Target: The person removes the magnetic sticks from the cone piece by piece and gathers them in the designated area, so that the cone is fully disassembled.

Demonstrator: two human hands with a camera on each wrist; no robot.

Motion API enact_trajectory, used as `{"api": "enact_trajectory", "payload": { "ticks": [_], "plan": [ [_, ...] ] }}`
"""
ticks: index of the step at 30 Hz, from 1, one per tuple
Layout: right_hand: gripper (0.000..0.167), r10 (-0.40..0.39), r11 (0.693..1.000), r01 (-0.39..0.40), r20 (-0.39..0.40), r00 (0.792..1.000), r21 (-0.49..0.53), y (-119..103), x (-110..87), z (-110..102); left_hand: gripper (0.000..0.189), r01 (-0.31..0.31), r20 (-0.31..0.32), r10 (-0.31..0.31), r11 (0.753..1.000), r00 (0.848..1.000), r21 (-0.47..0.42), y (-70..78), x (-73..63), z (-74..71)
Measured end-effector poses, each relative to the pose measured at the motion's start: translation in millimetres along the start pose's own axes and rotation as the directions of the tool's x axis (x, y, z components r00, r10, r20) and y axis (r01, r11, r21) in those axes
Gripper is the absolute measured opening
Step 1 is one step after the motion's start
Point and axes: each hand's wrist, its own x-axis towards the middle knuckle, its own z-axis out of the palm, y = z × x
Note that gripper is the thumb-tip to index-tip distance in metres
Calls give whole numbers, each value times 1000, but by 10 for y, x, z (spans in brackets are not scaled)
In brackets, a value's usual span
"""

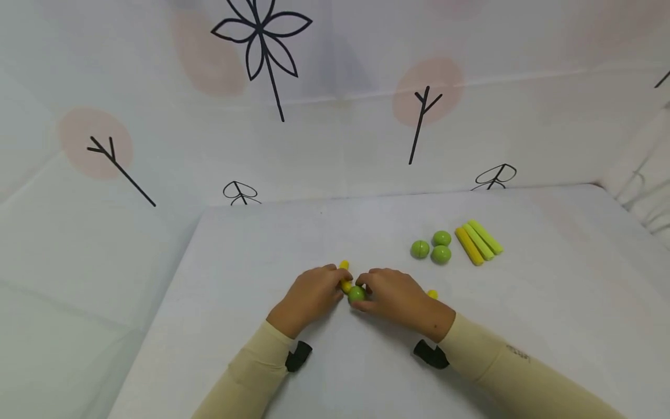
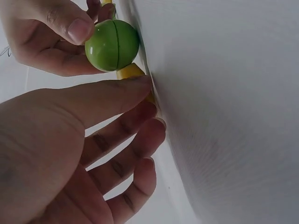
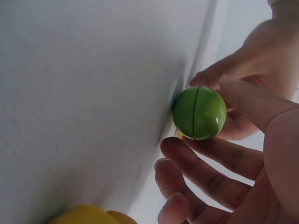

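Observation:
My right hand [image 1: 394, 295] pinches a glossy green ball [image 1: 357, 294] between thumb and fingers; a thin seam runs round the ball in the right wrist view. Just left of it, my left hand [image 1: 313, 294] holds a short yellow stick [image 1: 345, 278] between thumb and fingertips, close to the white tabletop. The stick's near end lies beside the ball, and in the left wrist view the thumb covers much of the stick [image 2: 131, 71]. Whether stick and ball touch is hard to tell.
Behind on the right lie three green balls [image 1: 441, 254]. Beside them are a yellow stick [image 1: 469, 247] and two yellow-green sticks [image 1: 485, 237]. Another yellow piece [image 1: 432, 294] shows partly behind my right wrist. A patterned white cloth [image 1: 335, 145] rises at the back.

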Motion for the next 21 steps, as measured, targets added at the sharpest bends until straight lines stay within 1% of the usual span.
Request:
{"api": "enact_trajectory", "payload": {
  "ticks": [3,7,11,16,19,21],
  "plan": [
    [34,9,1000,-9,11,1000,10,1,12,-7,23,3,-6,-3,999,1000,-45,-16,8,24],
    [33,5,1000,-5,24,1000,10,13,11,5,19,7,8,-6,996,1000,-93,-31,7,53],
    [31,-38,999,39,27,999,-31,46,-14,13,19,7,17,-6,996,1000,-92,-39,-1,70],
    [27,-101,992,102,22,995,-68,97,-57,-20,21,9,20,-7,996,1000,-85,-39,-6,52],
    [26,-113,990,116,37,993,-77,124,-73,-59,22,7,31,-4,996,1000,-92,-43,1,42],
    [27,-107,990,111,50,993,-89,148,-81,-85,22,7,43,-3,996,999,-92,-46,8,40]
  ]
}}
